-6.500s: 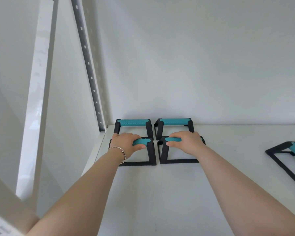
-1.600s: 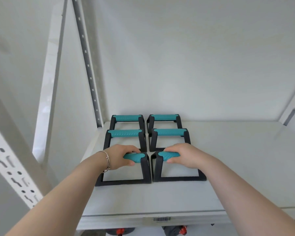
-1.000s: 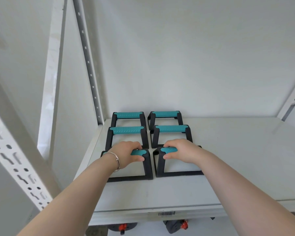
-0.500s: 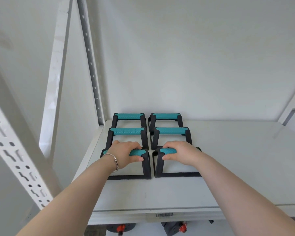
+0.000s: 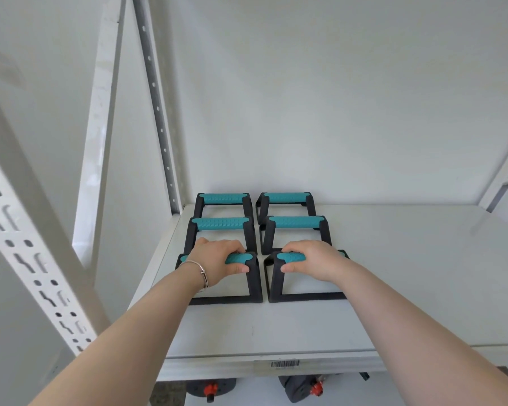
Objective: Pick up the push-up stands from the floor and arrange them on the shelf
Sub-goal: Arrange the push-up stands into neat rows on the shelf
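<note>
Several black push-up stands with teal grips stand in two columns on the white shelf [image 5: 408,273]. The back pair [image 5: 223,198] [image 5: 286,197] is near the wall, the middle pair [image 5: 222,223] [image 5: 296,221] just in front of it. My left hand [image 5: 217,260] is wrapped around the grip of the front left stand [image 5: 254,284]. My right hand [image 5: 313,260] is wrapped around the grip of the front right stand [image 5: 272,284]. Both front stands rest flat on the shelf, side by side and close behind the middle pair.
A perforated grey upright [image 5: 156,106] rises at the shelf's back left corner, and a white slotted post [image 5: 33,259] leans across the near left. A barcode label [image 5: 285,363] sits on the shelf's front edge. Dark items with red parts [image 5: 208,388] lie below.
The front pair of stands, held in both hands, has slid back on the shelf toward the middle pair. Over the last half second the hands and stands have hardly moved.
</note>
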